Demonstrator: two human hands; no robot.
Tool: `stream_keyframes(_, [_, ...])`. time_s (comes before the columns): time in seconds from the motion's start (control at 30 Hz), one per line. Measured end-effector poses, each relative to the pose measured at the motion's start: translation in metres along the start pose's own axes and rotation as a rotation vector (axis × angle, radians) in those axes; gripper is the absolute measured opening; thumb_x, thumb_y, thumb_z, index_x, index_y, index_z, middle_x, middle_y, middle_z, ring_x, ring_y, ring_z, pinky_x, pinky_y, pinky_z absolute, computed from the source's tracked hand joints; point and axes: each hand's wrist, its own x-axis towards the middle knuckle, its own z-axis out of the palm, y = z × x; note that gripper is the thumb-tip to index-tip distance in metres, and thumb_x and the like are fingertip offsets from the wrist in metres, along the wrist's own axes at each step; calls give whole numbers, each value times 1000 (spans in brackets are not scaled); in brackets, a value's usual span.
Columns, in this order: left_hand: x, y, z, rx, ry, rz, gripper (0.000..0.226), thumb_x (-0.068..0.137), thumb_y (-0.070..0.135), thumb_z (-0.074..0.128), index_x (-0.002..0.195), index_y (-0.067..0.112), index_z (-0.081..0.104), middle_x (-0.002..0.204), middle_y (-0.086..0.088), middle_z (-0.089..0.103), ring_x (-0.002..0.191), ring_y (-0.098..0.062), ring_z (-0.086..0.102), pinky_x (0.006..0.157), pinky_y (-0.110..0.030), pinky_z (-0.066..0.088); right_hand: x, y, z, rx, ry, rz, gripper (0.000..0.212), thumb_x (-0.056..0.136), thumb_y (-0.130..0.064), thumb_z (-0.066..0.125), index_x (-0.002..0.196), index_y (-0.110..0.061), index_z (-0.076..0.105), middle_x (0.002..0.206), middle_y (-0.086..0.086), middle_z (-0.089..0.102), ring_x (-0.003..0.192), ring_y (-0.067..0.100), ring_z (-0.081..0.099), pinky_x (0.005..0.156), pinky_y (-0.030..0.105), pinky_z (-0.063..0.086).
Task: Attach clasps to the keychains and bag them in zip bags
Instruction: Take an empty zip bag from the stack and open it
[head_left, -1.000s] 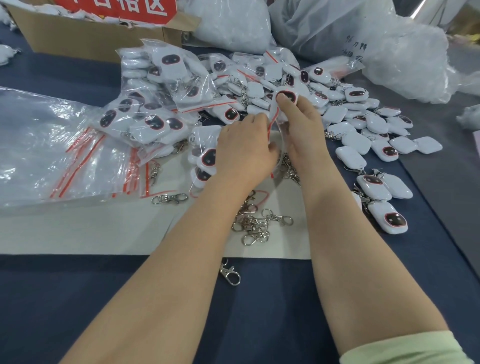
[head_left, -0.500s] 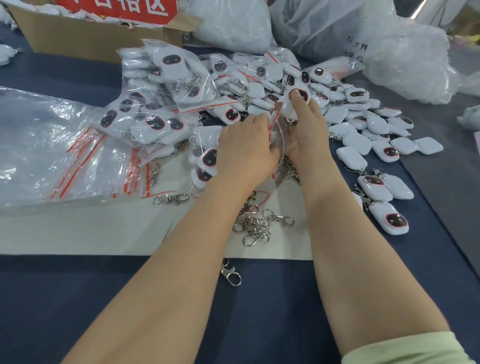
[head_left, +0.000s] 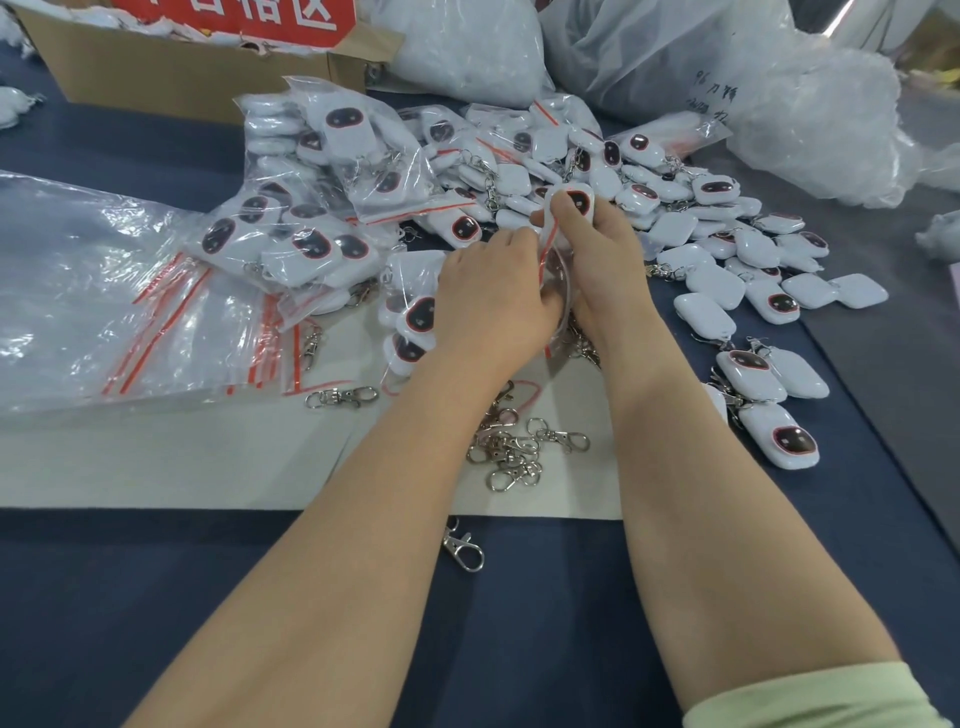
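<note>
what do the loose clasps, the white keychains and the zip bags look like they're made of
Clasps: probably metal, polished silver, sharp glints. Keychains: seemingly hard plastic, glossy white, dark face panel. Zip bags: thin clear plastic film, crinkled, red seal strips.

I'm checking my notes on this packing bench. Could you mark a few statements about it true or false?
1. The left hand and right hand hold one zip bag and one keychain between them. True.
2. The loose clasps lie in a heap between the forearms. True.
3. The cardboard box stands at the near edge. False: it stands at the far left.
4. The empty zip bags are stacked on the right. False: they lie on the left.
5. A single clasp lies alone on the blue table. True.
</note>
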Motion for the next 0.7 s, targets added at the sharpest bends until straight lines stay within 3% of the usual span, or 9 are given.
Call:
stream_keyframes(0.13, [0, 0, 1, 7, 10, 8, 28, 88, 32, 51, 106, 11, 52, 106, -8, 59, 99, -31, 55, 75, -33, 27, 2, -1, 2, 99, 16, 91, 24, 99, -11, 47, 81, -9, 62, 84, 12, 66, 85, 27, 61, 92, 48, 49])
stream_keyframes(0.27, [0, 0, 0, -4, 2, 8, 26, 87, 31, 51, 104, 11, 53, 104, -7, 59, 96, -30, 55, 75, -34, 29, 0, 0, 0, 33, -26, 66, 23, 100, -10, 46, 85, -9, 62, 92, 17, 65, 85, 26, 61, 87, 43, 50])
stream_keyframes(0.4, [-1, 0, 0, -4, 5, 9, 25, 88, 31, 51, 104, 12, 52, 103, -6, 59, 95, -29, 55, 74, -33, 27, 1, -1, 2, 54, -1, 77, 22, 101, -11, 45, 86, -8, 61, 97, 19, 64, 88, 28, 60, 93, 49, 49])
stream_keyframes(0.47, [-1, -1, 0, -8, 3, 8, 25, 88, 31, 51, 104, 12, 52, 102, -6, 59, 95, -29, 55, 73, -33, 26, 1, -1, 1, 71, -17, 86, 17, 99, -7, 47, 91, -5, 61, 95, 16, 66, 83, 25, 62, 86, 44, 52])
stream_keyframes(0.57, [-1, 0, 0, -15, 0, 9, 26, 87, 31, 50, 106, 13, 53, 103, -5, 59, 95, -27, 55, 74, -32, 27, 1, 1, 0, 62, -53, 101, 14, 95, 3, 50, 102, 2, 62, 83, 10, 67, 67, 15, 66, 65, 27, 53])
stream_keyframes(0.7, [0, 0, 0, -7, 2, 6, 27, 88, 32, 49, 107, 13, 53, 104, -5, 60, 96, -28, 56, 74, -33, 28, 0, 1, 0, 34, -59, 98, 18, 97, -3, 52, 111, 6, 61, 87, 10, 67, 70, 15, 67, 65, 25, 54])
